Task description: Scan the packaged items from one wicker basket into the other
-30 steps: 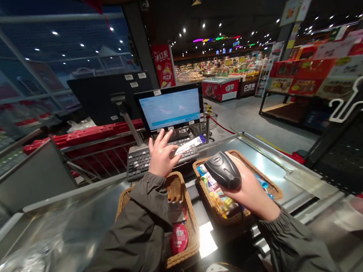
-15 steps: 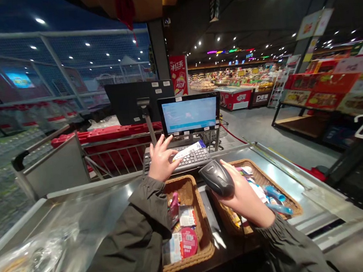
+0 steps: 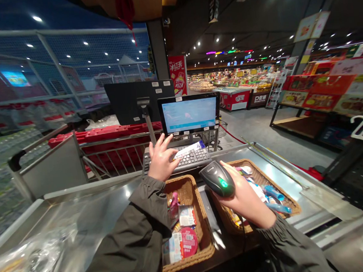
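My right hand is wrapped round a black barcode scanner, with a green light glowing on its top. Between thumb and forefinger, my left hand pinches one end of a slim white package with a blue end; the other fingers are spread. The package is over a black keyboard, to the left of and beyond the scanner. Below my left hand stands a wicker basket holding small packaged goods, among them a round pink-lidded tub. A second wicker basket with mixed items lies under my right hand.
Behind the keyboard stands a lit monitor, with a second screen turned away at its left. Clear plastic bags lie on the metal counter at left. A shopping cart stands beyond the counter.
The green light on the scanner has come on. Both hands stay almost where they were, still holding the scanner and the white package.
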Demonstrator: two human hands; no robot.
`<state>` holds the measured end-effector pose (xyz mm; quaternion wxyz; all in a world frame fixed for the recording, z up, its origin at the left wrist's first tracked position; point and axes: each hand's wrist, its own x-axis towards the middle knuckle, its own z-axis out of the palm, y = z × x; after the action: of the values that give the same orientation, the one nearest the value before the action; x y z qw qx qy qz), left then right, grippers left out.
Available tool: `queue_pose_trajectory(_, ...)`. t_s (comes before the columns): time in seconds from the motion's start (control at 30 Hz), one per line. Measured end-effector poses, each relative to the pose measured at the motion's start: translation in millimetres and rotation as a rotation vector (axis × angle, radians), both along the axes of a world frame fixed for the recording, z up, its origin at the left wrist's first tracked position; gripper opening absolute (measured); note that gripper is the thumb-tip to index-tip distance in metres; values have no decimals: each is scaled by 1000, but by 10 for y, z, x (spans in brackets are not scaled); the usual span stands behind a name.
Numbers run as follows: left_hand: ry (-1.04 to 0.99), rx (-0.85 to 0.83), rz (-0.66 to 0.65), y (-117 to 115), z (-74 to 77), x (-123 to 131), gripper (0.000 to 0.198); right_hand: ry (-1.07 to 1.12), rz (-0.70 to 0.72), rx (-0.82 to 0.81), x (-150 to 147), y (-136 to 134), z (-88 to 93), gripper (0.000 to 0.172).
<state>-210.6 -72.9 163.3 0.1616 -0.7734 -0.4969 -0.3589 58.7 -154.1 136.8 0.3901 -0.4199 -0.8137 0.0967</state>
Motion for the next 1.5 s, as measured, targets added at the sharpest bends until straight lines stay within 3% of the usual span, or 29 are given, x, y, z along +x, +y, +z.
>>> queue_pose_trajectory(0.3, -6, -32, 1, -36, -58, 0, 10, 19, -13, 3, 48, -7, -59, 55)
queue_pose_trajectory(0.5, -19, -89, 37, -66, -201, -94, 10, 15, 14, -11, 39, -18, -88, 57)
queue_pose_trajectory(0.67, -25, -154, 90, -113, -428, -273, 10, 14, 35, -30, -8, -11, -127, 59)
queue_pose_trajectory(0.93, -36, -307, 209, -273, -964, -587, 8, 23, 66, -29, -145, -12, -159, 47)
queue_pose_trajectory(1.07, -33, -367, 211, -367, -1194, -723, 9, 2, 74, -52, -210, -20, -193, 51)
queue_pose_trajectory(1.2, -16, -404, 214, -459, -1354, -833, 11, 7, 90, -73, -302, -19, -249, 60)
queue_pose_trajectory(1.5, 133, -588, 209, -634, -1635, -910, 7, -4, 152, -139, -583, 36, -429, 58)
